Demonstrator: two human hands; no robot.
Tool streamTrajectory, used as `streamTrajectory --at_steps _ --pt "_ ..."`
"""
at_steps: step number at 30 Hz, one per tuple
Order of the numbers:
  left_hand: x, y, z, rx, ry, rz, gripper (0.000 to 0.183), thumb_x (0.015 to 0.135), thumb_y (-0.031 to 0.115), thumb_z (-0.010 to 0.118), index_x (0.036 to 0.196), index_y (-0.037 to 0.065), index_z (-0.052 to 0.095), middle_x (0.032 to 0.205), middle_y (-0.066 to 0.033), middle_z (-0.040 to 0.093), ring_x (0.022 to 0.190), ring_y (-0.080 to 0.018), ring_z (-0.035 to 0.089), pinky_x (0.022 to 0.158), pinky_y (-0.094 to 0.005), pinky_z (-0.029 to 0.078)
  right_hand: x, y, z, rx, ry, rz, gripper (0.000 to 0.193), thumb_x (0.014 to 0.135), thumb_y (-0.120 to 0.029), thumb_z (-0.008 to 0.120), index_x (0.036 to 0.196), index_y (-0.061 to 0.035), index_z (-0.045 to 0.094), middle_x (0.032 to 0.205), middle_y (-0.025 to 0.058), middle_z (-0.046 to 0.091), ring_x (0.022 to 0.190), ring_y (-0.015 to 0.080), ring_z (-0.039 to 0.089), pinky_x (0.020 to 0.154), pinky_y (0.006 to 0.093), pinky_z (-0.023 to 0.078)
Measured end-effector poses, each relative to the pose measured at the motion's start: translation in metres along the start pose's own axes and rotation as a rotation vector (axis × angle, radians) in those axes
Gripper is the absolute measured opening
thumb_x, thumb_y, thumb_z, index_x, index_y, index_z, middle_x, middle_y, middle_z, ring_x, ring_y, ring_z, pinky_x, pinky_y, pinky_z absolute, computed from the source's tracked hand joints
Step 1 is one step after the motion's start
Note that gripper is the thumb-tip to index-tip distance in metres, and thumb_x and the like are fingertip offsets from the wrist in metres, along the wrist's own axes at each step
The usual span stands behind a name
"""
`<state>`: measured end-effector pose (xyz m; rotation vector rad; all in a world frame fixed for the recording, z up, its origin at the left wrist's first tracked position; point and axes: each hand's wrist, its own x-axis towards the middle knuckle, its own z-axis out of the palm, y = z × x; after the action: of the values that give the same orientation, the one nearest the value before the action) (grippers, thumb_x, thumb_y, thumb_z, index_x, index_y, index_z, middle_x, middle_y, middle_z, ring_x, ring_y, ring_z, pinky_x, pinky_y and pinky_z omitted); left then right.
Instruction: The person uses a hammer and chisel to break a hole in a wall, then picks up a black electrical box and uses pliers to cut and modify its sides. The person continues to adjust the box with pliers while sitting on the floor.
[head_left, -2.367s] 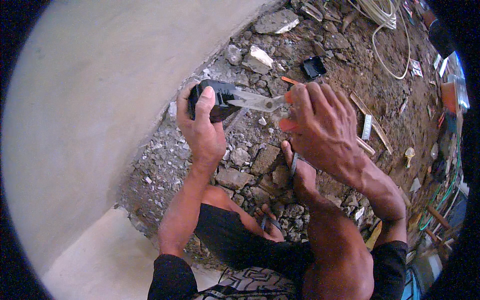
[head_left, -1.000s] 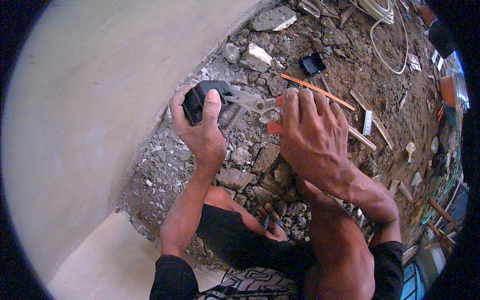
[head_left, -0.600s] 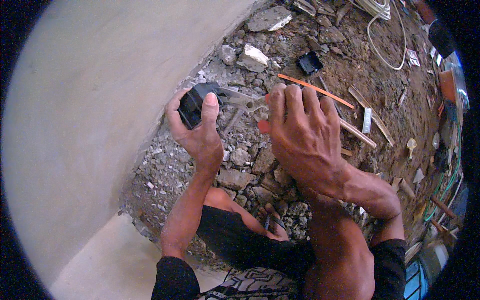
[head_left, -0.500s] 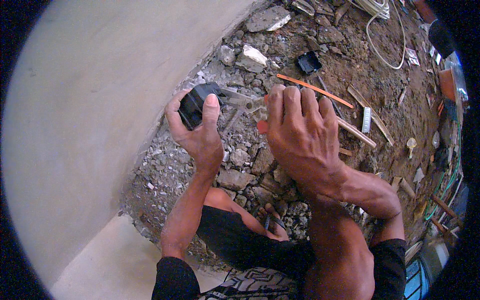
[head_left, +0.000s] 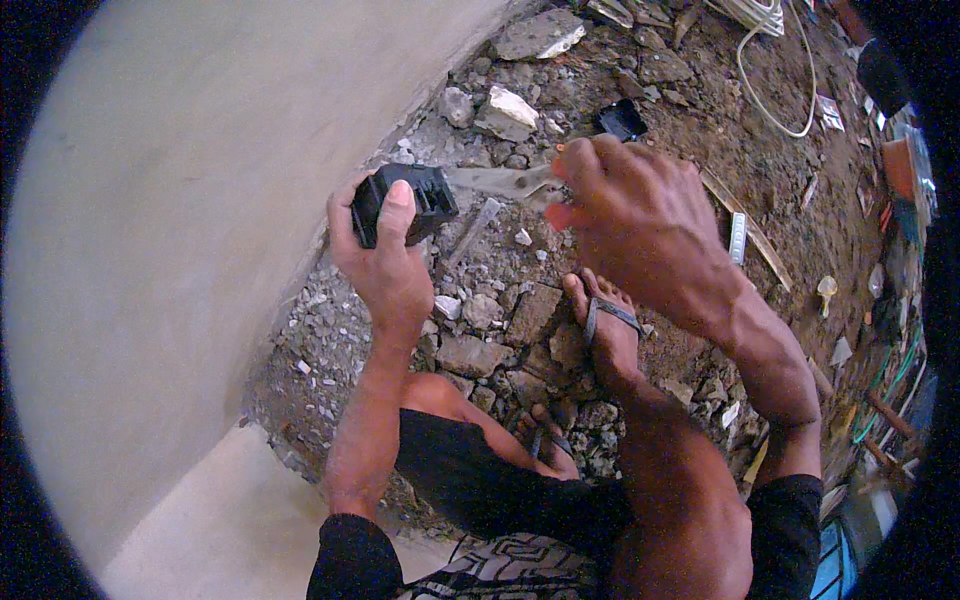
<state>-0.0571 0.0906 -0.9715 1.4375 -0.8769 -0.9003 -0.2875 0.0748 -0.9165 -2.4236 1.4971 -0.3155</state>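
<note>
My left hand [head_left: 385, 280] grips a small black plastic box [head_left: 432, 205], its thumb across the near side and its fingers round the left. The box's slotted, ribbed side faces right. My right hand [head_left: 645, 215] is closed round the handles of metal pliers [head_left: 495, 182] with orange-red grips, slightly blurred. Their jaws point left and reach the box's right edge. Whether the jaws pinch the plastic, I cannot tell. Both hands are held above the rubble, beside the wall.
A smooth grey wall [head_left: 200, 180] rises on the left. Broken stones [head_left: 470, 355] cover the ground around my sandalled feet [head_left: 610, 320]. Farther off lie a second black box [head_left: 624, 120], a coiled white cable [head_left: 745, 60], a white strip [head_left: 738, 238] and a wooden strip [head_left: 750, 225].
My right hand has shifted right and turned, with the pliers. The black box has tilted in my left hand, showing more of its slotted side. My right foot has come into view.
</note>
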Motion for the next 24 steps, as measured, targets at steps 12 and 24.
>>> streamTrajectory --at_steps 12,24 --pt "0.011 -0.014 -0.006 -0.432 -0.106 -0.448 0.033 0.090 0.033 0.068 0.112 0.013 0.052 0.096 -0.0016 0.057 0.088 -0.0144 0.062 0.070 -0.0335 0.055 -0.046 0.034 0.047 0.314 0.087 0.308 0.032 0.077 -0.012 0.072 0.106 -0.0035 0.061 0.098 0.0146 0.066 0.089 0.0401 0.064 0.076 0.0471 0.050" --pt "0.005 0.002 0.011 -0.218 -0.189 -0.567 0.036 0.092 0.047 0.065 0.101 0.012 0.057 0.088 0.0001 0.058 0.075 -0.0095 0.062 0.063 -0.0289 0.057 -0.036 0.015 0.024 0.032 0.125 0.049 0.037 0.077 -0.031 0.073 0.102 -0.0093 0.058 0.096 0.0083 0.061 0.091 0.0304 0.063 0.077 0.0431 0.050"
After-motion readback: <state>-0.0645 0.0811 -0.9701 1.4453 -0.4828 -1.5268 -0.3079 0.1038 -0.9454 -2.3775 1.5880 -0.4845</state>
